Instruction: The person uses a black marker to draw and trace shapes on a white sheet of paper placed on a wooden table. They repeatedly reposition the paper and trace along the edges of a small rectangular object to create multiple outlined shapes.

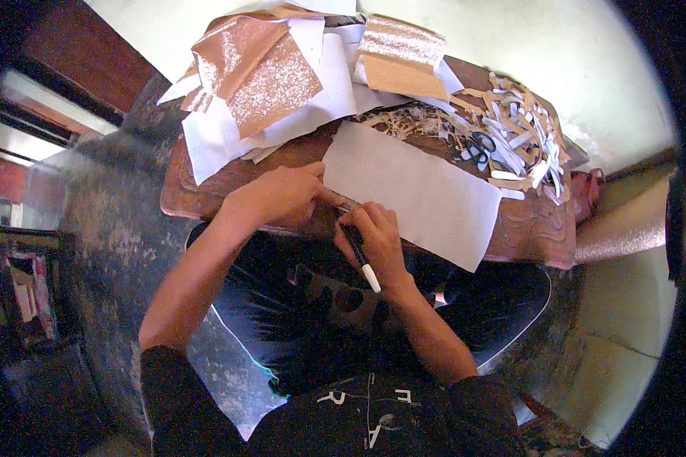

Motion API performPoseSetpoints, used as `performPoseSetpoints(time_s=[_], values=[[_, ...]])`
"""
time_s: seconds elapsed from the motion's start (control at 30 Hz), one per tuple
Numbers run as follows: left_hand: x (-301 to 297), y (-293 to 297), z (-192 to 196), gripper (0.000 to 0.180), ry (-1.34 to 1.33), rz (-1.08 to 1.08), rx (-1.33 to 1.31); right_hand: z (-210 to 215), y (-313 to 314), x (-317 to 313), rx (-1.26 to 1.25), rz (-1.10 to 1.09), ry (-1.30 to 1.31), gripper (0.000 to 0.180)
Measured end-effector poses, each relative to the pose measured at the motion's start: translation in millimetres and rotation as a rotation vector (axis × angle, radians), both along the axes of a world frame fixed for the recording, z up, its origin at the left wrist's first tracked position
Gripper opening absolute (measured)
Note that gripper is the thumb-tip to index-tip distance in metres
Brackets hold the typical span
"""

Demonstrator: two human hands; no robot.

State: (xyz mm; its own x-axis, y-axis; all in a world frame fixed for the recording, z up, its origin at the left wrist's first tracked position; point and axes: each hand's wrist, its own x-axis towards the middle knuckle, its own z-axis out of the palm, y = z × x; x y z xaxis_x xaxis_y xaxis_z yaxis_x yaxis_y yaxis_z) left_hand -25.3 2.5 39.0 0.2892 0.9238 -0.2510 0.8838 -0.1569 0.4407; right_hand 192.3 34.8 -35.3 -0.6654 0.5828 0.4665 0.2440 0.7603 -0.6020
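on the wooden table (pixel 530 236), the white sheet (pixel 419 190) lies just fwd of the rt hand (pixel 379 238) — long axis far-lt to near-rt — w/ that hand, nearer mid-sheet, clasping a black-and-white pen (pixel 363 263) and the lt hand (pixel 283 192) at the lt end, its hold unclear.

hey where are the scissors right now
In the head view, the scissors lie at upper right among the scraps on the wooden table, just past the far edge of the white sheet, toward its right end.

One pen (pixel 363 264), one pair of scissors (pixel 479 149), one table (pixel 532 238)
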Motion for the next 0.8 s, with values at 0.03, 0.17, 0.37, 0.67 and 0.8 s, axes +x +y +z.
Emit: performPoseSetpoints(time_s=[0.03,0.17,0.37,0.67,0.8], values=[[-3.5,1.2,-1.3,0.053,0.041,-0.002,-0.033,0.0,-0.5,-0.8,-0.011,0.011,-0.017,0.02],[-2.5,5.4,1.0,0.054,0.061,-0.009,-0.075,3.8,-3.7,-5.3,0.002,-0.015,-0.038,0.021],[-5.0,3.3,-8.3,0.041,0.069,0.066,-0.092,-5.0,-3.5,-8.8,0.034,-0.042,-0.075,0.021],[2.3,2.9,8.8,0.043,0.115,0.052,-0.082,2.2,-5.3,-10.4,0.009,-0.053,-0.084,0.021],[3.1,1.0,7.8,0.056,0.115,0.04,-0.063,1.7,-2.7,-8.0,0.005,-0.05,-0.097,0.025]])
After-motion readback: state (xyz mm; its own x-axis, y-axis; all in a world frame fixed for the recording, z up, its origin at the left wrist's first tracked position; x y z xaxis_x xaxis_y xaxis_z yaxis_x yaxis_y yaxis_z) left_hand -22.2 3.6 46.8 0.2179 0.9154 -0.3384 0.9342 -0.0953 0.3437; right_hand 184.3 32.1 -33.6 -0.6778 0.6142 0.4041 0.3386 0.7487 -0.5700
